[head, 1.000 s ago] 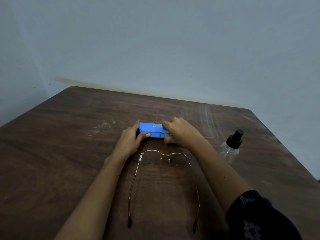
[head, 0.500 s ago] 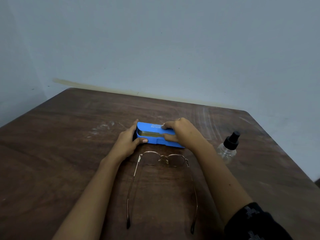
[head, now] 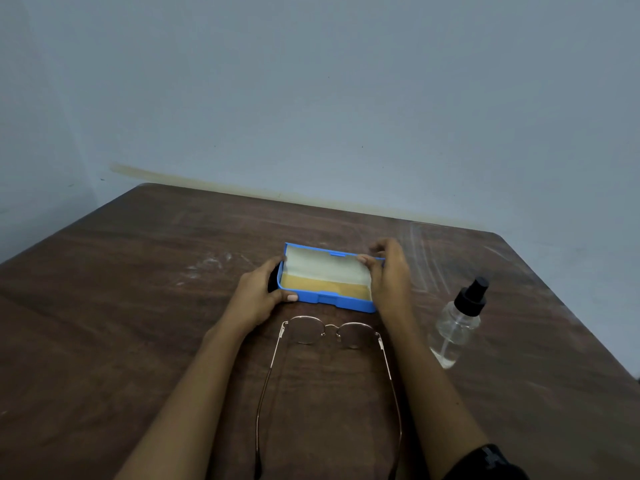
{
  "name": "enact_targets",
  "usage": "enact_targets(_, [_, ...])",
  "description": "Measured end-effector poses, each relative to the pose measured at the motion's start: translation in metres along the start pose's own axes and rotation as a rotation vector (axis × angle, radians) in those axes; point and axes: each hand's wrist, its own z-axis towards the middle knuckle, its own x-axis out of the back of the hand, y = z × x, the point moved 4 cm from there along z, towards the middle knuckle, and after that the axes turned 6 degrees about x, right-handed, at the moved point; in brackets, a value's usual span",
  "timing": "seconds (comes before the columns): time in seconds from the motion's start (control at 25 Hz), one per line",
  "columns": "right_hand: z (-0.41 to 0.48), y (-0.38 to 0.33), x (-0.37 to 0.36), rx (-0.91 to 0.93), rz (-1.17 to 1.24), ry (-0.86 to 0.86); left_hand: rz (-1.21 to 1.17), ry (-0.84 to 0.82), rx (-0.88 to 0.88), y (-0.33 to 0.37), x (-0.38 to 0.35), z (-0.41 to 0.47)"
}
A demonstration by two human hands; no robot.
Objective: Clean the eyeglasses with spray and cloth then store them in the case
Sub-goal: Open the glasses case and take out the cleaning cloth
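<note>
Since half a second ago the lid of the blue case [head: 327,299] has swung from barely cracked to fully open, tipped back toward 12 o'clock; pale lining shows inside the lid, a yellow-tan cloth [head: 323,286] or liner lies in the base. Cannot tell which it is.

Left hand [head: 258,297] grasps the case's left end: thumb along the front edge, fingers wrapped around the side. Right hand [head: 389,275] grasps the right end, thumb on the lid's inner edge, fingers curled behind the lid.

Case sits flat on the dark wooden table [head: 104,323], mid-table, between the two hands.

Eyeglasses [head: 330,332] lie on the table just at 6 o'clock of the case, apart from it. Thin metal frame, round lenses facing the case, both temples unfolded and running back toward the wearer between the forearms. Neither hand touches them.

Spray bottle [head: 457,327] stands at 3 o'clock of the eyeglasses, clear body, black pump cap, well clear of the right forearm. A little liquid visible at its bottom.

Dark sleeve [head: 485,462] shows on the right arm at the lower edge. Pale scuff marks on the tabletop at 10 o'clock of the case.
</note>
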Motion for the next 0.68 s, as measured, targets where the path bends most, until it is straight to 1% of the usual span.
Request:
enact_targets(0.12, [-0.001,0.008,0.003,-0.029,0.130,0.107,-0.032,-0.021,0.009,0.000,0.000,-0.001])
enact_targets(0.28, [-0.002,0.023,0.001,-0.187,0.407,0.148,-0.053,-0.027,0.020,0.001,0.000,-0.001])
enact_targets(0.36, [-0.002,0.028,-0.002,-0.248,0.522,0.196,-0.036,-0.028,0.026,0.000,0.000,-0.001])
enact_targets(0.48, [0.003,0.033,-0.004,-0.271,0.530,0.256,-0.004,-0.032,0.034,0.000,-0.001,-0.001])
enact_targets(0.6, [0.009,0.032,-0.007,-0.240,0.470,0.263,0.007,-0.037,0.037,0.000,-0.002,0.000])
enact_targets(0.68, [0.007,0.033,-0.007,-0.245,0.490,0.254,-0.005,-0.047,0.040,0.000,-0.002,0.001])
